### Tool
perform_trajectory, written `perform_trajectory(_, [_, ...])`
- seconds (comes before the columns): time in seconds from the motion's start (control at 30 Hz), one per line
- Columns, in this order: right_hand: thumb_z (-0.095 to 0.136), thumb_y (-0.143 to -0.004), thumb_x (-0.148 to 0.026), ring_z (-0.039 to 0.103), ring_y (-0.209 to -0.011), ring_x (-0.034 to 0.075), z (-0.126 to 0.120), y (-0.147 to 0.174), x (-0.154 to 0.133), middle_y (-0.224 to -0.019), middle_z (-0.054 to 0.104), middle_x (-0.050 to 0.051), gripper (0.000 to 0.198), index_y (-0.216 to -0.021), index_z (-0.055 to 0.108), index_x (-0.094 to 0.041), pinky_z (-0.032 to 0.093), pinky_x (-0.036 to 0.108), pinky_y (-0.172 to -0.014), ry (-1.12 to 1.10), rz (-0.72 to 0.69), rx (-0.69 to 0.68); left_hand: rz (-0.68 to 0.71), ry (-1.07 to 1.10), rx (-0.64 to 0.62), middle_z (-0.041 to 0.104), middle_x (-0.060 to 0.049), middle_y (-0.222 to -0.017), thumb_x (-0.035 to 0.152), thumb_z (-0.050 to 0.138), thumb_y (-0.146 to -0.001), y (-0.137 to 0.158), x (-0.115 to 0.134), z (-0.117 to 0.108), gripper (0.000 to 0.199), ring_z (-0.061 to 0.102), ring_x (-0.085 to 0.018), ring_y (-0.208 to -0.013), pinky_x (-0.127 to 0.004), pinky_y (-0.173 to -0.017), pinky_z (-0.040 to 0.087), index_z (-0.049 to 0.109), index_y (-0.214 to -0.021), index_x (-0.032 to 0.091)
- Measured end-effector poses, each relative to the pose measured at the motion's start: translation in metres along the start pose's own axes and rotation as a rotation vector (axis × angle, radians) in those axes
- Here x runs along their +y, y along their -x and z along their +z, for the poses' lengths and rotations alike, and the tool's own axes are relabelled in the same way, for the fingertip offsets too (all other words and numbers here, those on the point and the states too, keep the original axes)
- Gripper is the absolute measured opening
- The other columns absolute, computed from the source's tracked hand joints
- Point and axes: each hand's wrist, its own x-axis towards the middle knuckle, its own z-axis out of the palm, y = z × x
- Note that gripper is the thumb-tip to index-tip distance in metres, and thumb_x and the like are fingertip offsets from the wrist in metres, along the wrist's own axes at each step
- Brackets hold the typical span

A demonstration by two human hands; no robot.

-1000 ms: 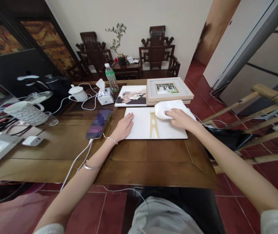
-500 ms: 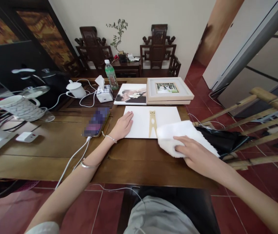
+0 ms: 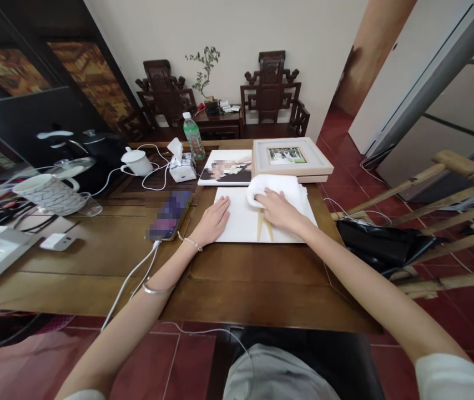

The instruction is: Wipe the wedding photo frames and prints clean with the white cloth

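A white flat panel (image 3: 238, 226) lies on the wooden table in front of me. Flat on its left edge rests my left hand (image 3: 213, 219), fingers stretched out. My right hand (image 3: 282, 212) presses a fluffy white cloth (image 3: 279, 184) onto the upper right of the panel, its fingers gripping the fabric. On the panel is a tan forked piece, like a frame's stand leg (image 3: 260, 228); the cloth and my right hand cover its upper part, so only the two prongs show.
Behind the panel lie a photo print (image 3: 231, 173) and stacked pale picture frames (image 3: 324, 165). A charging phone (image 3: 171, 215), a tissue box (image 3: 182, 169), a bottle (image 3: 194, 139), a lidded cup (image 3: 137, 162), a mug (image 3: 48, 193) and cables stand left. A bamboo chair (image 3: 465, 175) is at right.
My right hand has carried the cloth left and away from me, from the panel's lower right corner to its upper part, over the tan piece. My left hand stays on the panel's left edge.
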Motion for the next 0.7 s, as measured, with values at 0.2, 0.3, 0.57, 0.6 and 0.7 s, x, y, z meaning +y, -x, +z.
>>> perform_trajectory(0.2, [0.034,-0.073,0.011,0.016,-0.142,0.039,0.009,0.053,-0.037,-0.151,0.035,0.015,0.060,-0.120,0.060,-0.015,0.025,0.070,-0.102,0.119,-0.123,-0.108,0.005,-0.012,0.008,0.041,-0.016,-0.147,0.032,0.028,-0.096,-0.001,0.000,0.002,0.050,0.031,-0.025,-0.141,-0.047,-0.115,0.028,0.044,-0.138,0.009])
perform_trajectory(0.3, [0.037,-0.075,0.008,0.017,-0.142,0.041,0.002,0.092,-0.060,-0.151,0.036,0.016,0.053,-0.115,0.063,-0.015,0.026,0.069,-0.103,0.111,-0.191,-0.153,0.014,-0.008,0.016,0.041,-0.017,-0.147,0.031,0.029,-0.096,-0.001,-0.001,0.003,0.050,0.032,-0.025,-0.141,-0.046,-0.115,0.028,0.045,-0.137,0.007])
perform_trajectory(0.57, [0.036,-0.070,0.008,0.027,-0.140,0.032,-0.008,0.078,-0.050,-0.145,0.045,0.011,0.058,-0.113,0.062,-0.019,0.030,0.061,-0.104,-0.015,-0.232,-0.156,0.009,-0.005,0.010,0.042,-0.015,-0.147,0.032,0.029,-0.096,-0.001,0.001,0.001,0.049,0.032,-0.026,-0.140,-0.047,-0.115,0.029,0.045,-0.137,0.010])
perform_trajectory(0.6, [0.036,-0.070,0.008,0.027,-0.140,0.032,-0.007,0.065,-0.042,-0.143,0.047,0.013,0.058,-0.114,0.061,-0.019,0.030,0.061,-0.104,-0.015,-0.224,-0.144,0.010,-0.006,0.008,0.042,-0.016,-0.147,0.032,0.029,-0.096,-0.001,0.001,0.001,0.049,0.032,-0.026,-0.140,-0.047,-0.115,0.029,0.045,-0.137,0.009])
perform_trajectory(0.7, [0.038,-0.071,0.007,0.032,-0.137,0.033,-0.005,0.025,-0.024,-0.132,0.054,0.019,0.053,-0.113,0.060,-0.016,0.034,0.057,-0.101,0.029,-0.189,-0.120,0.021,-0.004,0.007,0.042,-0.015,-0.147,0.032,0.029,-0.097,-0.001,0.000,0.000,0.049,0.032,-0.026,-0.140,-0.048,-0.115,0.028,0.045,-0.138,0.010])
